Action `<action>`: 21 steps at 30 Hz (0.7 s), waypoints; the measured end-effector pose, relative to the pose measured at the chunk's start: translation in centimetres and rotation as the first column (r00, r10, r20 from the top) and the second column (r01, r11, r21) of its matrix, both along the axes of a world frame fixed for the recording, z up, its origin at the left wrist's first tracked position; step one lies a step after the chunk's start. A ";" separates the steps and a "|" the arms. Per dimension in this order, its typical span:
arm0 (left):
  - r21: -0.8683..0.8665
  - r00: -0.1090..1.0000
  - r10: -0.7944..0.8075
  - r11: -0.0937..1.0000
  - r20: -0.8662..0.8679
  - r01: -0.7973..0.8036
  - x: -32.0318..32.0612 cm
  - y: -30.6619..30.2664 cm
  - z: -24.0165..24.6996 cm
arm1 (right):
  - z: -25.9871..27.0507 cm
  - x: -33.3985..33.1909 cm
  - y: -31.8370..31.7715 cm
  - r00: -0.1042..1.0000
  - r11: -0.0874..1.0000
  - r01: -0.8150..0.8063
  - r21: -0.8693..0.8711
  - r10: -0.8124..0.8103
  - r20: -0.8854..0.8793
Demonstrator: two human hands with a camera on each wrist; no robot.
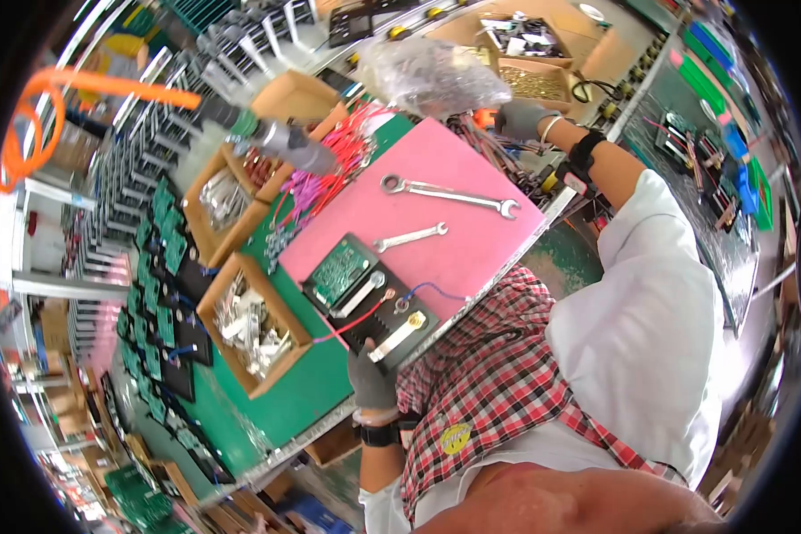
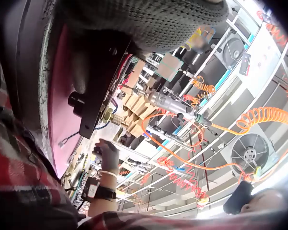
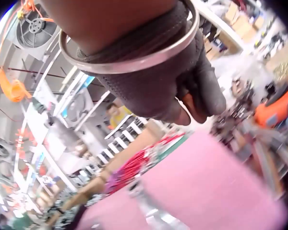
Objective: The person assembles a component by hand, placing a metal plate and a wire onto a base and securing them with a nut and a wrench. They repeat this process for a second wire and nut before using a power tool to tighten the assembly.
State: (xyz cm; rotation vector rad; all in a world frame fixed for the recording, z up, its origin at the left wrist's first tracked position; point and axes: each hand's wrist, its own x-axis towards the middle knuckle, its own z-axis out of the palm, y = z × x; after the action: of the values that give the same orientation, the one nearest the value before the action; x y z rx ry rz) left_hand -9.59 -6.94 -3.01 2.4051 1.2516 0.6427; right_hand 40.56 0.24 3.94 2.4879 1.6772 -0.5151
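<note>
My gloved left hand (image 1: 372, 381) grips the near edge of a black housing plate (image 1: 365, 319) at the front of a pink mat (image 1: 472, 169). On the plate are a green circuit board (image 1: 339, 271), a metal bar with a brass nut (image 1: 416, 319), a red wire (image 1: 351, 327) and a blue wire (image 1: 436, 289). A large wrench (image 1: 449, 193) and a smaller wrench (image 1: 411, 237) lie behind it. My gloved right hand (image 1: 521, 120) is out past the mat's far right corner, its fingers bent downward with nothing seen in them (image 3: 201, 98), near an orange-bodied tool (image 3: 277, 108).
A clear plastic bag (image 1: 427, 76) and a carton of small parts (image 1: 529, 82) stand at the back. Left of the mat are a box of metal pieces (image 1: 212, 313), red wires (image 1: 351, 138) and a hanging power screwdriver (image 1: 294, 147) on an orange coiled hose (image 1: 107, 84).
</note>
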 end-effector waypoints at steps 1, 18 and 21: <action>0.036 0.999 -0.021 0.999 0.034 0.019 -0.3 0.1 -0.5 | -0.8 0.6 -0.9 0.992 0.998 0.004 0.059 0.004 -0.125; 0.103 0.980 -0.011 0.995 0.199 -0.010 -1.9 -1.7 -1.7 | -9.2 5.1 7.7 1.000 0.865 0.002 0.502 -0.013 0.018; -0.451 0.789 0.309 0.891 0.532 -0.046 -2.0 -0.8 -3.7 | -10.6 5.9 9.1 0.999 0.822 -0.037 0.568 0.032 0.018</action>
State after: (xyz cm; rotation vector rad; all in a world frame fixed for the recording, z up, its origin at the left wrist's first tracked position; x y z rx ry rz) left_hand -11.63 -7.73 -6.74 1.5574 1.1886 0.9759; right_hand 46.43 9.37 -6.61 2.8177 2.1203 0.0233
